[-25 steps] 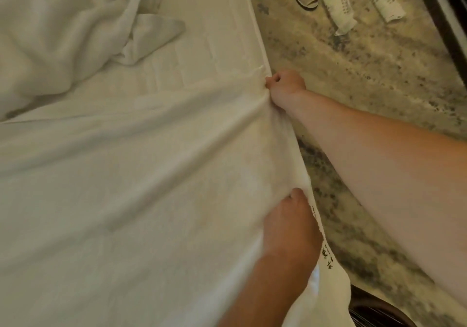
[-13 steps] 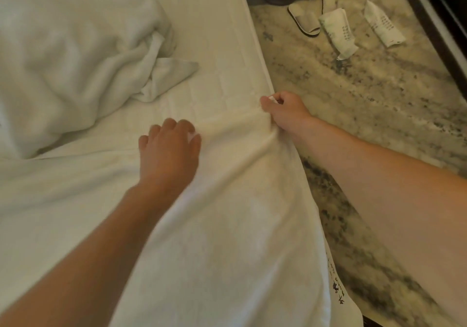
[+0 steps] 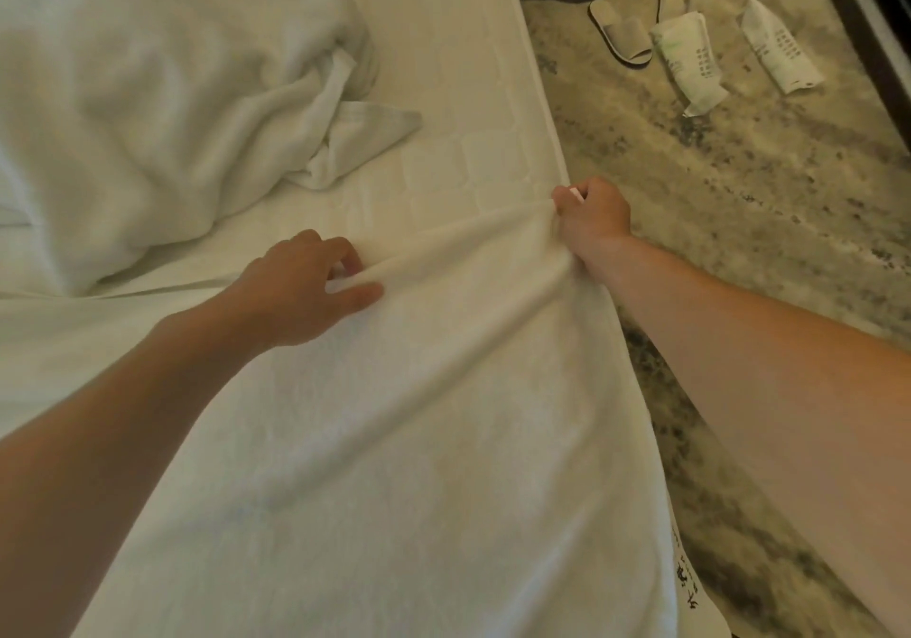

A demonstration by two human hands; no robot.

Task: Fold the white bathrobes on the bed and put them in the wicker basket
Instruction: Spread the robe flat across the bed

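The soft, thick white terry bathrobe (image 3: 394, 440), spread flat on the white bed (image 3: 468, 110), looks limp and rather heavy, so the right hand (image 3: 594, 211) clenches its far edge while the left hand (image 3: 305, 287) pinches a ridge of the cloth

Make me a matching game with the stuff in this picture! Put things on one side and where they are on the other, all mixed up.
Things:
1. crumpled bathrobe
2. slipper
3. right hand
4. left hand

Places:
A. at the edge of the bed, gripping the spread bathrobe
B. on the floor, beside two wrapped packets
C. heaped at the far left of the bed
D. in the middle of the bed, pinching a fold of the spread bathrobe

Pairs: 1-C, 2-B, 3-A, 4-D
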